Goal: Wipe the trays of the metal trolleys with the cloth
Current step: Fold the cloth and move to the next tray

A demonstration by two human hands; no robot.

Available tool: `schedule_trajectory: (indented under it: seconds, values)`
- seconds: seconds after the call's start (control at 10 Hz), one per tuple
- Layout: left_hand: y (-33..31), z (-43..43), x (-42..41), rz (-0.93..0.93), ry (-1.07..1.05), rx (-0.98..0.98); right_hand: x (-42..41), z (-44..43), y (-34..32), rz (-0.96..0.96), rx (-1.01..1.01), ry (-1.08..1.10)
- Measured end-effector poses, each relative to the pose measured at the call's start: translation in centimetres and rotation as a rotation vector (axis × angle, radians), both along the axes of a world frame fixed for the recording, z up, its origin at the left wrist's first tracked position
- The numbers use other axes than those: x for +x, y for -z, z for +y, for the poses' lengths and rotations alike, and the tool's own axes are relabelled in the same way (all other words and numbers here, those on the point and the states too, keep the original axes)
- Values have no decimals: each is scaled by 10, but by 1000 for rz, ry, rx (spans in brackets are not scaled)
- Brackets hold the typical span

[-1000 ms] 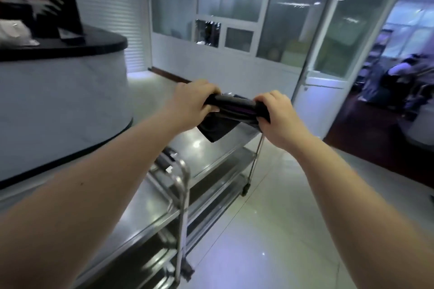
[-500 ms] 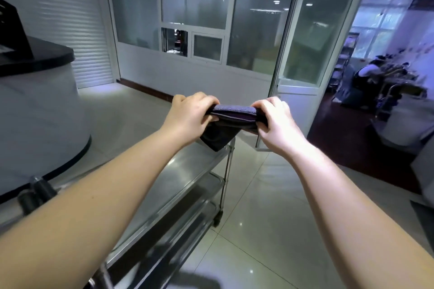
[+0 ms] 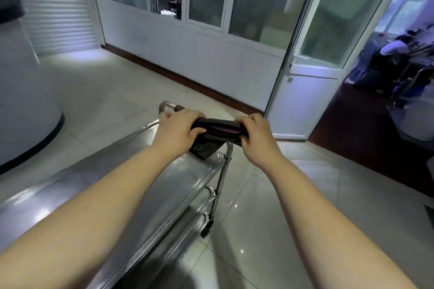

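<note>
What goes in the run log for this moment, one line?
left hand: gripping dark cloth | right hand: gripping cloth | cloth: bunched between hands above trolley top tray | wiping: not yet begun

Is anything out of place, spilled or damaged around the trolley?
Nothing stands out. The left hand and right hand hold the dark cloth bunched above the top tray, which looks bare and dry.

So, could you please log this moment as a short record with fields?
cloth: dark, bunched into a roll, one corner hanging down
left hand: gripping the cloth's left end
right hand: gripping its right end
trolley: metal, stacked trays, below the hands
top tray: nothing lying on it
wiping: cloth held above the tray, contact unclear
floor: glossy tiles
</note>
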State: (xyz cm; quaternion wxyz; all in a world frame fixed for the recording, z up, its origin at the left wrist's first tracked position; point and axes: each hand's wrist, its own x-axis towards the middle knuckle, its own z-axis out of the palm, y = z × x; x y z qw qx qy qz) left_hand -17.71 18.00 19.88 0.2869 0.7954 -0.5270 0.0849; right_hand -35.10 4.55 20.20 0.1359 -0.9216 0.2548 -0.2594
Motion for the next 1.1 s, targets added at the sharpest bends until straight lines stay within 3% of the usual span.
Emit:
schedule_trajectory:
  seconds: [0.2,0.3,0.5,0.8,0.9,1.1]
  values:
    - [50,-85,52,160,-92,41,65,-105,36,50,189,-33]
    - [84,-125,82,279,-168,110,107,-161,61,72,386,-98]
    - [134,-170,129,479,-347,105,183,-233,102,164,498,-289]
    - [154,-246,203,969,-775,-130,327,-331,132,290,662,-433]
    - [177,-260,213,1018,-840,-93,354,-339,168,367,691,-438]
    - [194,-262,206,941,-896,-73,360,-333,195,376,685,-432]
